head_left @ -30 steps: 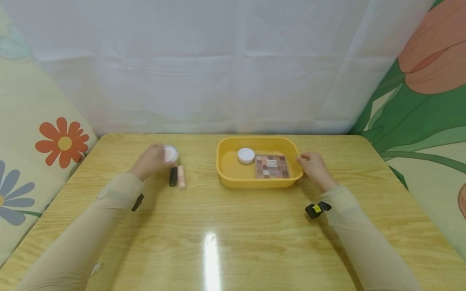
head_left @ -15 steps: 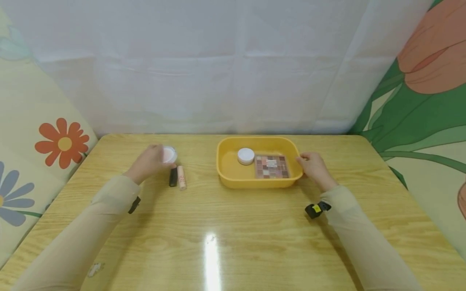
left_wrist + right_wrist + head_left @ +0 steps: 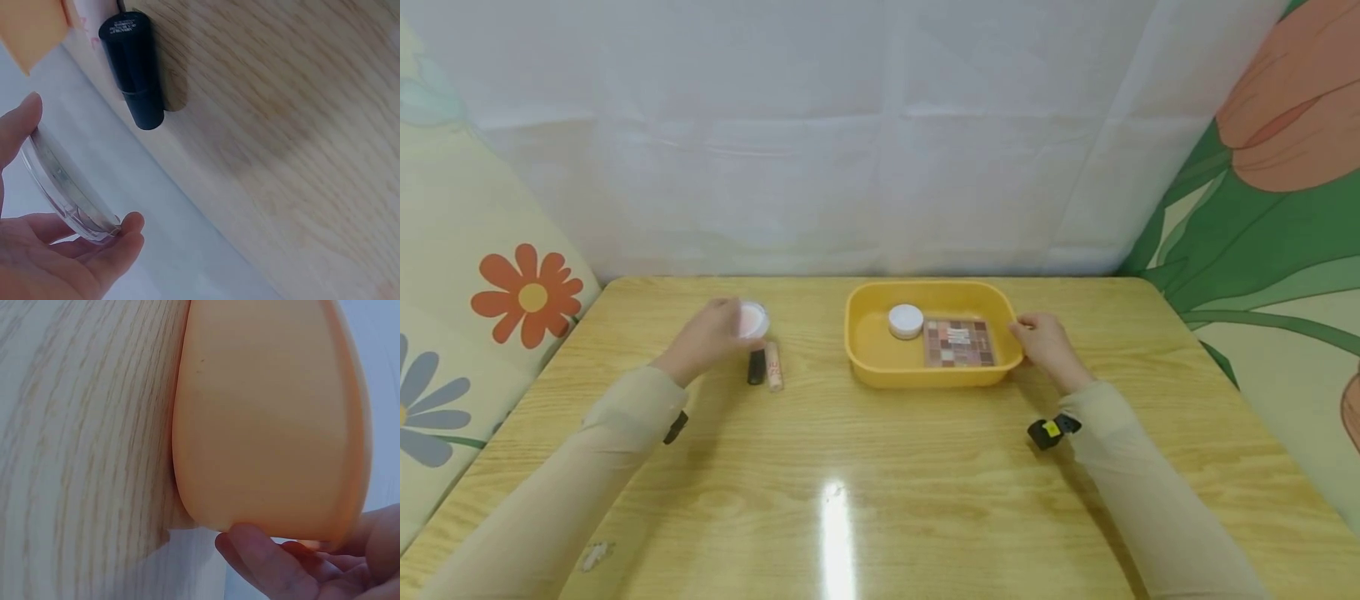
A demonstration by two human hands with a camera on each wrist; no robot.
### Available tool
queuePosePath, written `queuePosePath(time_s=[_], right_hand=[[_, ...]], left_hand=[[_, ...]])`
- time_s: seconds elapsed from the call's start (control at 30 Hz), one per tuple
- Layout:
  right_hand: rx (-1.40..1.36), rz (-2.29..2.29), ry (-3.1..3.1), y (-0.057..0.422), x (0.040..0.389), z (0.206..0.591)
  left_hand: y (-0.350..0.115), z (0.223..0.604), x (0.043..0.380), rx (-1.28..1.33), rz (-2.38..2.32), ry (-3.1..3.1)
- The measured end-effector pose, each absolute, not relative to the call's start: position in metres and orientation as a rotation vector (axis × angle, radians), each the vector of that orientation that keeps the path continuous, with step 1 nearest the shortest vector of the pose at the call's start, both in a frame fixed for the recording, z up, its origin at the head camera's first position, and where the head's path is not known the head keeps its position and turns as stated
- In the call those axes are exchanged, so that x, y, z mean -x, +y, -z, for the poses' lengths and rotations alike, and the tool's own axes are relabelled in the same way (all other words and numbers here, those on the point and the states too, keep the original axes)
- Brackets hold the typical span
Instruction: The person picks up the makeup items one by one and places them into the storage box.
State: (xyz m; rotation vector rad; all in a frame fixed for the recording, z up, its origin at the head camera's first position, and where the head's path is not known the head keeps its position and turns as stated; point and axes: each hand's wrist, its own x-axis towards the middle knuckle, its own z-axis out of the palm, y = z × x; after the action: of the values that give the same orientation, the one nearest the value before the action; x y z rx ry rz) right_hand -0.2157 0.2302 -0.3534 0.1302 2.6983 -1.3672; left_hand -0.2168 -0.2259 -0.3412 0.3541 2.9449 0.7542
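Observation:
My left hand (image 3: 706,335) grips a round, flat powder compact (image 3: 751,320) with a clear edge and a pale pinkish face. In the left wrist view, thumb and fingers hold the compact (image 3: 69,190) by opposite sides, tilted. Just in front of that hand lie a black lipstick tube (image 3: 756,367) and a pale pink tube (image 3: 774,367) with red lettering, side by side. My right hand (image 3: 1047,346) holds the right end of a yellow plastic basin (image 3: 934,379), its fingers against the outer wall (image 3: 269,425) in the right wrist view.
Inside the basin are a round white-lidded jar (image 3: 906,321) and an eyeshadow palette (image 3: 958,343) in brown and pink squares. A white cloth (image 3: 880,150) hangs behind the wooden table (image 3: 925,492). Flowered panels stand at both sides.
The left hand shifts the compact slightly left, then back right, close to where it was. The left forearm has drawn a little leftward. The right hand stays at the basin.

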Motion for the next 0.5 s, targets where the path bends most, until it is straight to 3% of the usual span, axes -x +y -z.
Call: queuePosePath(time_s=[0.5], right_hand=[[-0.124,1.330,2.709,0.230,0.216,0.352]], left_hand=[[-0.212,0.336,0.206,-0.395,-0.779,2.938]])
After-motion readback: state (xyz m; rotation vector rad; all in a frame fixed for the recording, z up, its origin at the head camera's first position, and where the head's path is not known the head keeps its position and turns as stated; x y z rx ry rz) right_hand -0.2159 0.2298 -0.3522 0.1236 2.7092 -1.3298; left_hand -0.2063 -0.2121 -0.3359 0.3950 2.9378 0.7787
